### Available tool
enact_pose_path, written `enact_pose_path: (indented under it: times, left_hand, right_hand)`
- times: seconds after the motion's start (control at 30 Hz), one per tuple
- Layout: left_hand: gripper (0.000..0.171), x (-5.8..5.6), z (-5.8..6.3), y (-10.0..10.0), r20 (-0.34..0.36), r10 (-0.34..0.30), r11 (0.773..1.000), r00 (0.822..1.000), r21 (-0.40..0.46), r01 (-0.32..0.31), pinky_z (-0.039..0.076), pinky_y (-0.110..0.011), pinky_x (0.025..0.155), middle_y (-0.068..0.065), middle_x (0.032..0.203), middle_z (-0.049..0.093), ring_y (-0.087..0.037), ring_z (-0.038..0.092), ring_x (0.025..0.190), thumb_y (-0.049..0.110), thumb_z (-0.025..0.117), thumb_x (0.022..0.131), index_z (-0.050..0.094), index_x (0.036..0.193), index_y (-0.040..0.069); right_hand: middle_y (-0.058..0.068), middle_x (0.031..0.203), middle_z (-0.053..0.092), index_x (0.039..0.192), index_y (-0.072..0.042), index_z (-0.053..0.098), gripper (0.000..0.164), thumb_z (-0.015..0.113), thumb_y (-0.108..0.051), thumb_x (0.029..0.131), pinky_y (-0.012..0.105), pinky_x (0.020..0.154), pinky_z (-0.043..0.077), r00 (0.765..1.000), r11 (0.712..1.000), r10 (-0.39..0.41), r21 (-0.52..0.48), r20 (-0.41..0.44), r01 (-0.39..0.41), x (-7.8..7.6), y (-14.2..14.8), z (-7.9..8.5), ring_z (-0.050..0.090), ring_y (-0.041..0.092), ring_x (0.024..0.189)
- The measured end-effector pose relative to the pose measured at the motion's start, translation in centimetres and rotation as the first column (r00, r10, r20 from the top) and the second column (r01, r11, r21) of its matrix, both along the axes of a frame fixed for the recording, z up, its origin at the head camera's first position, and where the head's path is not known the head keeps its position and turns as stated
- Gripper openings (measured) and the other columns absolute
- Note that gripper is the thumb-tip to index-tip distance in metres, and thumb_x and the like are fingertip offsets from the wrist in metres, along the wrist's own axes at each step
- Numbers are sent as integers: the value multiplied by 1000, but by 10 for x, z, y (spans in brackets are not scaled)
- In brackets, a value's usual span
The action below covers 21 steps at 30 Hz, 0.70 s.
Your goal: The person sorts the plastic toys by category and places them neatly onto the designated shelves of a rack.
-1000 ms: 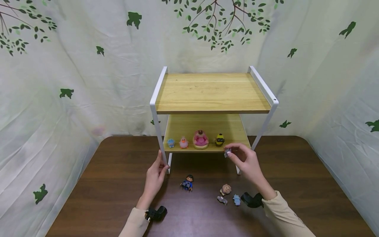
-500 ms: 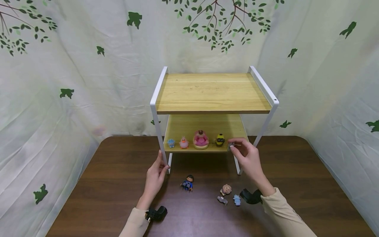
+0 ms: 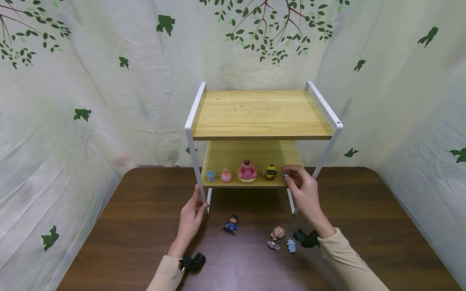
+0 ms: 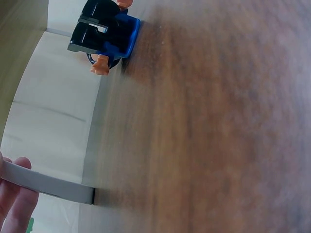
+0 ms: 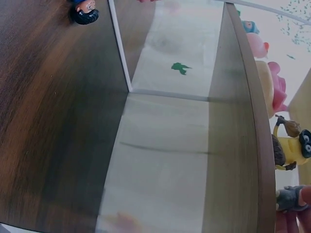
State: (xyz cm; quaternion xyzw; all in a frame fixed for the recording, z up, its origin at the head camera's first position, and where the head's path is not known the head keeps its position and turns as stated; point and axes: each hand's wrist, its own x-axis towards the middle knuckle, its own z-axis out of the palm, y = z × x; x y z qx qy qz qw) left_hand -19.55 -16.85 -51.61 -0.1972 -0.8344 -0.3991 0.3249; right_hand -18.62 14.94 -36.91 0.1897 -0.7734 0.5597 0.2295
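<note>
My right hand (image 3: 306, 193) pinches a small grey toy figurine (image 5: 289, 198) at the right end of the lower shelf board (image 3: 251, 150). Fingers cover part of it. Left of it on that board stand a yellow-and-black minion figurine (image 3: 270, 172), a larger pink bear figurine (image 3: 247, 173), a pink duck-like figurine (image 3: 226, 176) and a small blue figurine (image 3: 210, 176). With my left hand (image 3: 191, 214) I hold the shelf's white left front leg (image 4: 53, 185) low down, fingers on one side of it.
On the dark wooden table (image 3: 145, 226) lie a blue-clad toy man (image 3: 231, 225), a beige round-headed figurine (image 3: 278, 233), a small grey toy (image 3: 273, 245) and a light blue one (image 3: 291, 245). The upper shelf board (image 3: 262, 115) overhangs the lower.
My right hand has moved right and slightly inward with the grey figurine, from the board's front edge to beside the minion. The left hand has stayed on the leg.
</note>
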Motion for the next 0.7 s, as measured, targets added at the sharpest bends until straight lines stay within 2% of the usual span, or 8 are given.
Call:
enact_pose_path:
  times: [0.2,0.47,0.7]
  left_hand:
    - [96,0,-1,0,4,5,1000,1000,-4,-5,57,-34,61,-10,79,59,-20,62,68,-12,70,79,18,153,18]
    - [97,0,0,0,7,2,1000,1000,2,-2,57,-34,62,-11,79,60,-21,63,68,-12,69,80,16,154,22]
    - [97,0,0,0,15,-3,1000,1000,10,3,57,-37,61,-11,79,60,-21,63,68,-13,68,80,17,154,23]
  right_hand:
    - [26,106,62,107,14,59,20,54,17,88,13,77,47,999,999,-33,29,-29,34,-2,-2,-3,60,36,97]
    - [18,106,64,110,4,62,22,55,12,91,11,72,46,997,997,-58,39,-45,60,-22,5,-34,64,29,93]
    - [15,106,64,110,3,62,23,56,12,90,11,73,47,995,997,-61,49,-76,65,-24,6,-38,63,26,94]
